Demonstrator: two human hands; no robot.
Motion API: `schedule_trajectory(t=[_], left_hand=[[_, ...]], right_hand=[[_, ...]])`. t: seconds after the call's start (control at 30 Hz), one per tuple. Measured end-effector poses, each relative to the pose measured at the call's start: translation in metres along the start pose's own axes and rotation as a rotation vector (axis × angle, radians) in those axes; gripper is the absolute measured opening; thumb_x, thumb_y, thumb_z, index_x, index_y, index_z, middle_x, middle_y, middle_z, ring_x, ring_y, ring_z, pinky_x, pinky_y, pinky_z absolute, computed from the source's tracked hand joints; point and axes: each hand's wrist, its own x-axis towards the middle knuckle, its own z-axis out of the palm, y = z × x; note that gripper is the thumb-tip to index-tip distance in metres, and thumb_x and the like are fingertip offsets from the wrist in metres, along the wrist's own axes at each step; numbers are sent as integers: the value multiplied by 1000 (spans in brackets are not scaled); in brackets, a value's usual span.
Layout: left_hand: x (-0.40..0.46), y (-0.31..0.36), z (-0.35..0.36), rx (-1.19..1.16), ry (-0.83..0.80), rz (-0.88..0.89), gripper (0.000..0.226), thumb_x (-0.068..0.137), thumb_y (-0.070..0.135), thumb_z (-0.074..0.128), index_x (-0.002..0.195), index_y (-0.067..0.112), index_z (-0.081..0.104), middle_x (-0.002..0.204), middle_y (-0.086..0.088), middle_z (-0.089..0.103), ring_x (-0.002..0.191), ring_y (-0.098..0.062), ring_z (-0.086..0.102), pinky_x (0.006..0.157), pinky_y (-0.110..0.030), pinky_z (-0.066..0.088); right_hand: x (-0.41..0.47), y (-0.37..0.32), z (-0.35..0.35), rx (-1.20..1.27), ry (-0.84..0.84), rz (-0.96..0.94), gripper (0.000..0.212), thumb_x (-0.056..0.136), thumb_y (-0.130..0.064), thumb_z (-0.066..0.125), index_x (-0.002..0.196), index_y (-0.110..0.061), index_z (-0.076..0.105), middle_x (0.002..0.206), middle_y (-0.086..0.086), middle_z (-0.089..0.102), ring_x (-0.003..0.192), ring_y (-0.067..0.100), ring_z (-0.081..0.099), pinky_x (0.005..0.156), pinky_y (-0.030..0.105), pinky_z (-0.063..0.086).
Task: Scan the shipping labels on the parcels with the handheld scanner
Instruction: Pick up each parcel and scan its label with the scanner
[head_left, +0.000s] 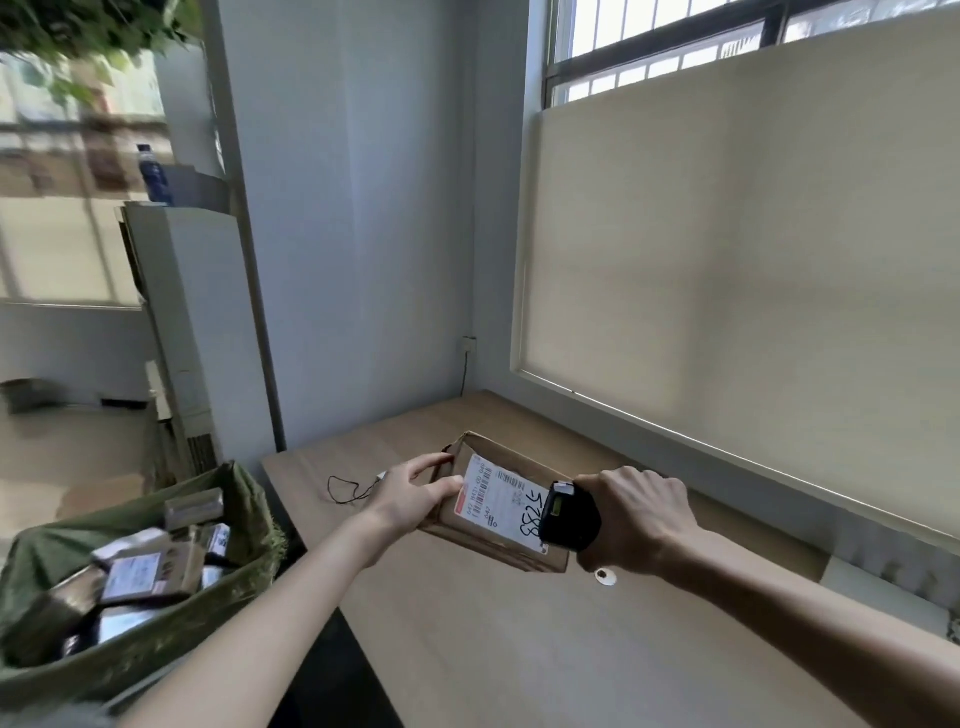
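Daylight from a blind-covered window (727, 249) falls on a pale wooden table (493, 639) set in the corner of an office, where a person holds a cardboard parcel (498, 499) just above the tabletop. Their left hand (410, 493) grips the parcel's left end, the thumb pressed on top beside the shipping label (498, 493) and the fingers (431, 462) curled round the far edge. Their right hand (634, 519) is wrapped round a black handheld scanner (569, 517), its fingers closed on the body, which hides most of them. The scanner sits at the parcel's right end, its head overlapping the label's near right corner and aimed left across the label toward the barcode. The parcel's long axis runs from far left to near right, with the labelled face turned up and tilted toward the camera; handwritten digits in black marker cross the label near the scanner. A thin black cord (345, 491) lies on the table behind the left hand, and a small white disc (605, 577) rests below the right wrist. Left of the table stands a green fabric bin (156, 639) heaped with more parcels (145, 566), blurred.
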Motion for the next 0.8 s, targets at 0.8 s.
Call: schedule_trajectory(t=[0.8], left_hand=[[-11,-176,-456,-132,354,-296,119,66,63,81,159,16,23,153,-11,47,134,-27,50,109,-38,39]], right_hand=[[202,-477,54,903,-247,-178,45,55,-62,87,90,-37,74,78,-19,75,67,-5,69,49,11,45]])
